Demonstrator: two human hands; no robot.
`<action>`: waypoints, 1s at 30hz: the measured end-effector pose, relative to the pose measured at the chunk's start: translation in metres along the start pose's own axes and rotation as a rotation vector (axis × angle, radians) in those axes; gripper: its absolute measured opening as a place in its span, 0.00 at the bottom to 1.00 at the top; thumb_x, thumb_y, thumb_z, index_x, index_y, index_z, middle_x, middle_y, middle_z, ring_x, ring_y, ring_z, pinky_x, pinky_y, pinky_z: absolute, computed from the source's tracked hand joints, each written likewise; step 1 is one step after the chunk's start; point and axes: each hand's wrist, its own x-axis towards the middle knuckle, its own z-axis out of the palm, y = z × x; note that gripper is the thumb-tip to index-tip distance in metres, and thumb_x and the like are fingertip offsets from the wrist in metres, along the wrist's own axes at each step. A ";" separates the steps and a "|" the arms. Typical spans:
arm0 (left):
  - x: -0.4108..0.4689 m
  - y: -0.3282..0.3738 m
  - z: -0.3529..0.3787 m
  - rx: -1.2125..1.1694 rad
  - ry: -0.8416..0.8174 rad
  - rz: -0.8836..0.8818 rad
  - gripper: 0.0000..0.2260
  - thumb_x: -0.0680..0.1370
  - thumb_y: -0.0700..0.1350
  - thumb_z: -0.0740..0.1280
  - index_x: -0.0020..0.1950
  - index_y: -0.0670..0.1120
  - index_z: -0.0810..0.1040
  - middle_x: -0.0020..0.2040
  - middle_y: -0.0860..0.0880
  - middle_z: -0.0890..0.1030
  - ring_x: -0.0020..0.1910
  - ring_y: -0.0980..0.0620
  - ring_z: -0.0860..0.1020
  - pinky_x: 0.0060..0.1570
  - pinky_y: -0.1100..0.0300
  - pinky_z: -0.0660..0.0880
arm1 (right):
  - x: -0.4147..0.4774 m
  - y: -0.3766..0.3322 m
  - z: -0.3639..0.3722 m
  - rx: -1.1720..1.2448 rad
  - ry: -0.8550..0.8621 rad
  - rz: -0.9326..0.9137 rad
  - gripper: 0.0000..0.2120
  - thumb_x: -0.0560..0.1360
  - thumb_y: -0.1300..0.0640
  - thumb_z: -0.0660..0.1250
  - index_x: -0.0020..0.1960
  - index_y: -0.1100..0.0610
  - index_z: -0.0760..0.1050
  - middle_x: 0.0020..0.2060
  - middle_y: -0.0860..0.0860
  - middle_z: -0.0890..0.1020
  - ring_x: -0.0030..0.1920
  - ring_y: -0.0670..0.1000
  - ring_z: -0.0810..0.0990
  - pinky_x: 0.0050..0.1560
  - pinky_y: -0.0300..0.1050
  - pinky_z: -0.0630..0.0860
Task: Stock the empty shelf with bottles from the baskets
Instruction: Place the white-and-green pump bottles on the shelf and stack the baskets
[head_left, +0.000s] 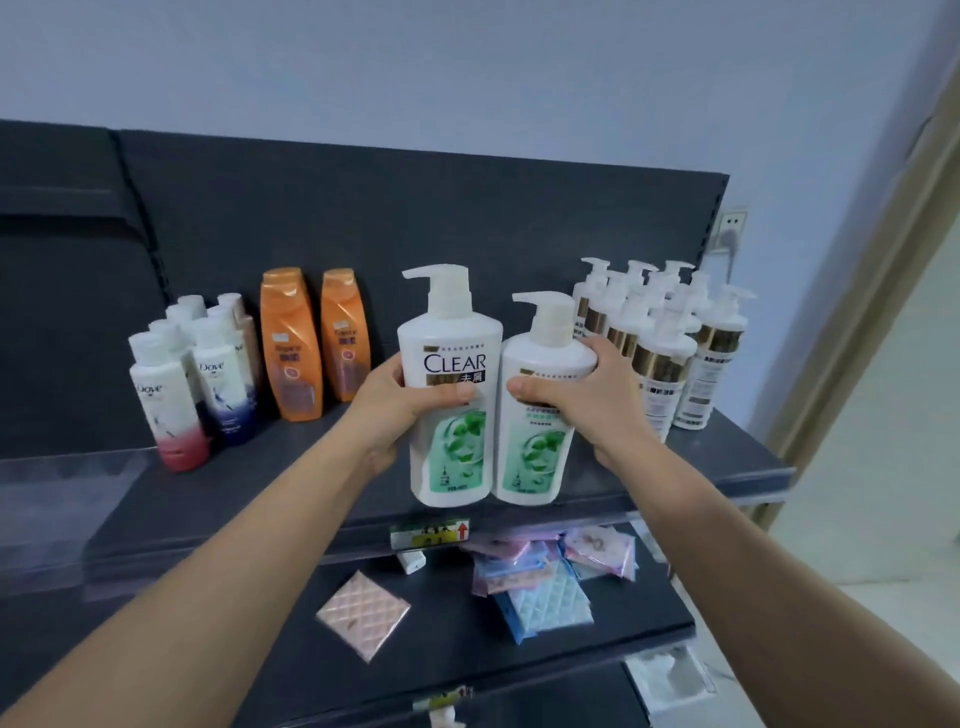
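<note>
My left hand (400, 410) grips a white and green Clear pump bottle (452, 452), held upright over the front of the dark top shelf (291, 483). Right beside it, my right hand (576, 400) grips a second Clear pump bottle (535, 457), a little lower and tilted slightly. The two bottles touch side by side. Their bases hang at the shelf's front edge; whether they rest on it I cannot tell. No basket is in view.
On the top shelf stand several Dove bottles (171, 400) at the left, two orange bottles (291, 343), and several white and gold pump bottles (670, 353) at the right. The lower shelf holds pastel packets (540, 582). A wall socket (730, 228) is behind the rack.
</note>
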 end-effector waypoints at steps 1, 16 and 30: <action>0.012 -0.001 -0.001 0.003 0.005 -0.003 0.26 0.58 0.40 0.77 0.56 0.42 0.79 0.51 0.45 0.85 0.50 0.46 0.84 0.48 0.53 0.79 | 0.012 0.002 0.003 0.003 0.000 -0.001 0.37 0.49 0.45 0.83 0.54 0.48 0.72 0.48 0.44 0.82 0.50 0.48 0.82 0.54 0.55 0.80; 0.174 -0.046 -0.036 0.067 0.047 -0.102 0.23 0.63 0.34 0.77 0.56 0.42 0.78 0.49 0.46 0.85 0.49 0.48 0.83 0.48 0.55 0.78 | 0.157 0.065 0.059 0.027 -0.053 0.081 0.32 0.56 0.56 0.85 0.55 0.52 0.73 0.48 0.47 0.83 0.49 0.47 0.83 0.53 0.51 0.81; 0.237 -0.068 -0.062 0.091 0.057 -0.166 0.22 0.66 0.30 0.76 0.56 0.43 0.77 0.48 0.46 0.85 0.46 0.50 0.83 0.42 0.59 0.77 | 0.227 0.087 0.088 0.049 -0.110 0.116 0.36 0.55 0.55 0.85 0.59 0.52 0.73 0.51 0.48 0.83 0.51 0.49 0.84 0.55 0.53 0.81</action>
